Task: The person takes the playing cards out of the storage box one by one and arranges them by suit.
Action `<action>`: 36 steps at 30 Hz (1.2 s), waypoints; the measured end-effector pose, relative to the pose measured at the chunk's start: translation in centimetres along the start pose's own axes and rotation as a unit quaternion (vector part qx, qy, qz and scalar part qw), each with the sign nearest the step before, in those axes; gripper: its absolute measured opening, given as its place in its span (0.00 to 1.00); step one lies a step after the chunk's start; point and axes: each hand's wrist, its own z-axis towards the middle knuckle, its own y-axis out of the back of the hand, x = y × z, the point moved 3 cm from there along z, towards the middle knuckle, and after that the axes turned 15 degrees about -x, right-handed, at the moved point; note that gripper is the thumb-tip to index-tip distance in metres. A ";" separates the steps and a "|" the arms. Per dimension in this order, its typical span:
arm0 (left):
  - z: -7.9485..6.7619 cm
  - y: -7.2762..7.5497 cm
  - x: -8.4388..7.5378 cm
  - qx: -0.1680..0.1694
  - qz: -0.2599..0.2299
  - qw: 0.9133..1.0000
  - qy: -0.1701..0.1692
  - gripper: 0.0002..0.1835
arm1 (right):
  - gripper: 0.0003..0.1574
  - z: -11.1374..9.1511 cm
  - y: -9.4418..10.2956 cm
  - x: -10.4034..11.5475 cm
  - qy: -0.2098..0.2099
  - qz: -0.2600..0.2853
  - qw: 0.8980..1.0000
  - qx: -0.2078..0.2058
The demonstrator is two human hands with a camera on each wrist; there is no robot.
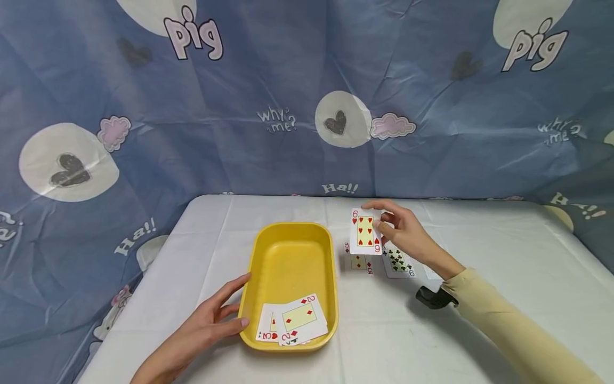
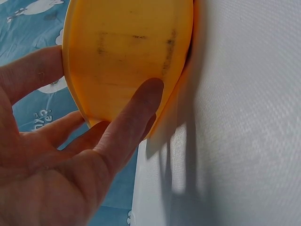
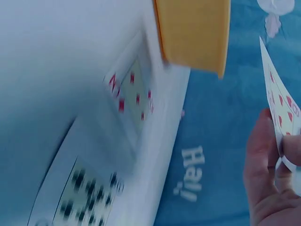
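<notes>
My right hand (image 1: 402, 229) pinches a six of hearts (image 1: 365, 231) between thumb and fingers, raised above the table to the right of the tray. The right wrist view shows the same card (image 3: 281, 101) nearly edge-on. Below it lie a diamonds card (image 1: 358, 262), partly covered in the head view, and a clubs card (image 1: 398, 263). My left hand (image 1: 203, 325) touches the left wall of a yellow tray (image 1: 254, 256), with thumb and index finger spread along it. Inside the tray, a two of diamonds (image 1: 302, 319) overlaps a three of hearts (image 1: 265, 325) and other card edges.
A white cloth (image 1: 384, 341) covers the table. Another card (image 1: 433, 273) lies mostly hidden behind the right forearm. A black band (image 1: 435, 297) is on the right wrist. A blue printed curtain (image 1: 288, 69) hangs along the back and left side.
</notes>
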 end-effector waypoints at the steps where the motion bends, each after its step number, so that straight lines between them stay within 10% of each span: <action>1: 0.0 0.0 0.0 0.000 -0.001 1.000 -0.001 0.41 | 0.25 -0.2 0.6 0.0 -0.003 -0.009 1.000 0.000; 36: 0.0 -0.2 -0.2 0.004 -0.007 1.000 0.002 0.42 | 0.23 -6.6 19.3 -4.5 -0.027 -0.254 0.967 0.004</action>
